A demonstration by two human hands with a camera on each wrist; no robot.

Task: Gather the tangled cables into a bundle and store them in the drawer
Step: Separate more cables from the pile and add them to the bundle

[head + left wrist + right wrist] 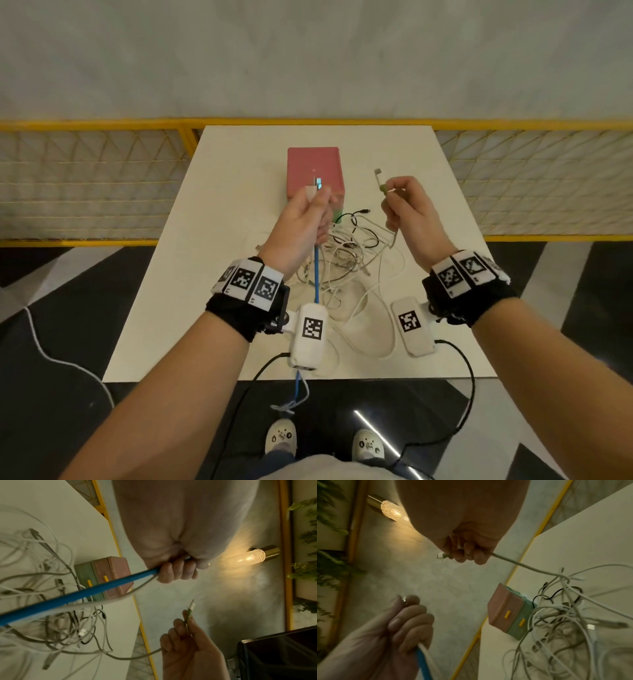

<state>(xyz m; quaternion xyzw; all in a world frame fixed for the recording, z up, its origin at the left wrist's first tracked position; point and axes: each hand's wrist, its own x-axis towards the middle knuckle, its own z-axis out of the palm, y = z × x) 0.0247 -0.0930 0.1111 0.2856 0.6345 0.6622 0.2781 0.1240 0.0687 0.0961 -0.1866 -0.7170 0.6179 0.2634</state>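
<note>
A tangle of white, grey and black cables (346,263) lies on the white table (178,274), in front of a small pink and green drawer box (314,173) with yellow handles (105,578). My left hand (305,219) is raised above the pile and grips a blue cable (316,274) together with a white one, their plugs sticking up past my fingers. My right hand (407,209) is also raised and pinches a grey cable (518,563) just below its white plug (378,178). Both drawers look closed.
A yellow mesh fence (92,181) runs behind the table (590,534) along a pale wall. The blue cable (297,390) hangs over the near table edge toward my shoes. A lit wall lamp (247,559) and green plants (307,536) show in the wrist views.
</note>
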